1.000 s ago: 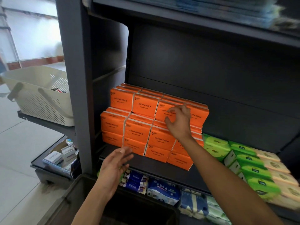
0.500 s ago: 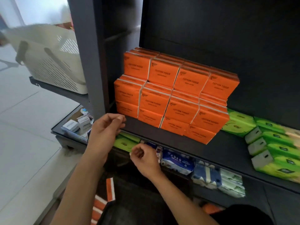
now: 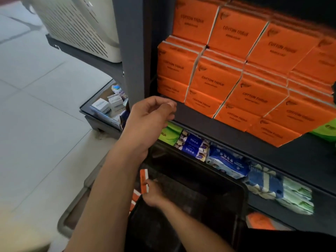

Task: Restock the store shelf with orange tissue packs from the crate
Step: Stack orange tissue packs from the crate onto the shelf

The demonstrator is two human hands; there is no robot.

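The right hand (image 3: pixel 154 194) is down inside the dark crate (image 3: pixel 238 200), its fingers closed on the edge of an orange pack (image 3: pixel 144 180) that stands on end at the crate's left side — more orange packs show just below it, half hidden by the forearm. The left hand (image 3: pixel 151 119) hangs in front of the shelf (image 3: pixel 227 128) edge, fingers loosely curled and holding nothing, thumb near the fingertips.

On the shelf the stacked packs (image 3: pixel 236 70) (each printed "COTTON TISSUE") stand in tiers, tight against one another and close to the dark upright (image 3: pixel 131 51) on the left. A green pack (image 3: pixel 325 130) sits just beside the stack at the far right. Under the shelf lies a row of blue packs (image 3: pixel 227 162) and green-and-white ones, with another green one at the left end partly behind the left hand.

To the left, a cream basket (image 3: pixel 81 26) rests on a dark ledge, and small boxes (image 3: pixel 109 104) sit lower down — beyond them, pale floor tiles (image 3: pixel 36 106).
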